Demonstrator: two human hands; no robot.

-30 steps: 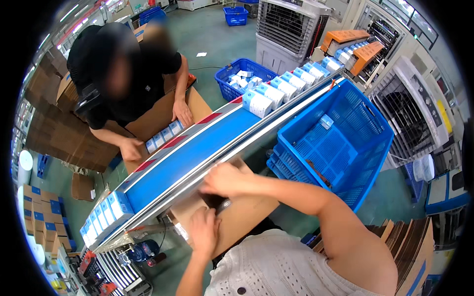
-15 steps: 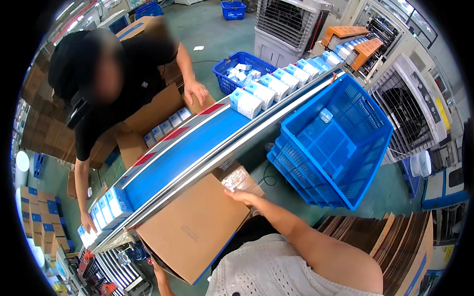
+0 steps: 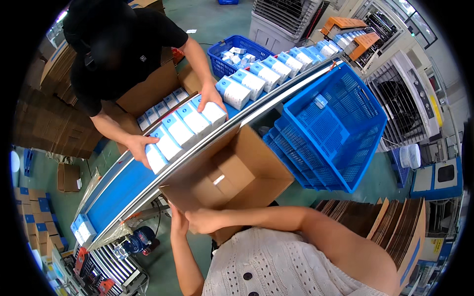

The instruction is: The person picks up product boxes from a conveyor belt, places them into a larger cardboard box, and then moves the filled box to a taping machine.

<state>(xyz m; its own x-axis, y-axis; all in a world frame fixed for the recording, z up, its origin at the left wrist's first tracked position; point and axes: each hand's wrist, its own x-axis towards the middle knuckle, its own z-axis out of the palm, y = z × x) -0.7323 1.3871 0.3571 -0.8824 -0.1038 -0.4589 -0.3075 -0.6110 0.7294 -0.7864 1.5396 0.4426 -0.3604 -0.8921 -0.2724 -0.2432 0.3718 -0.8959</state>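
Note:
An open cardboard box [image 3: 261,165] stands tilted between me and the conveyor, its mouth facing up so the inner walls and bottom flaps show. My left hand [image 3: 178,220] holds the box's near left corner, fingers against the cardboard. Close beside it, my right hand [image 3: 203,221] is closed on the near edge. Across the conveyor belt [image 3: 116,185], a co-worker's two hands squeeze a row of white-and-blue small cartons [image 3: 178,129] from both ends. More small cartons [image 3: 264,76] line the belt farther up.
Stacked blue plastic crates [image 3: 340,170] stand right of the box, with one small carton inside the top one. Flattened cardboard [image 3: 395,232] leans at my right. A blue basket of cartons [image 3: 217,64] sits beyond the belt. The co-worker's box [image 3: 148,91] holds a row of cartons.
The cardboard box has turned from its closed side to its open mouth. My right hand has moved left from its far edge to the near edge. The co-worker's hands have gathered a carton row.

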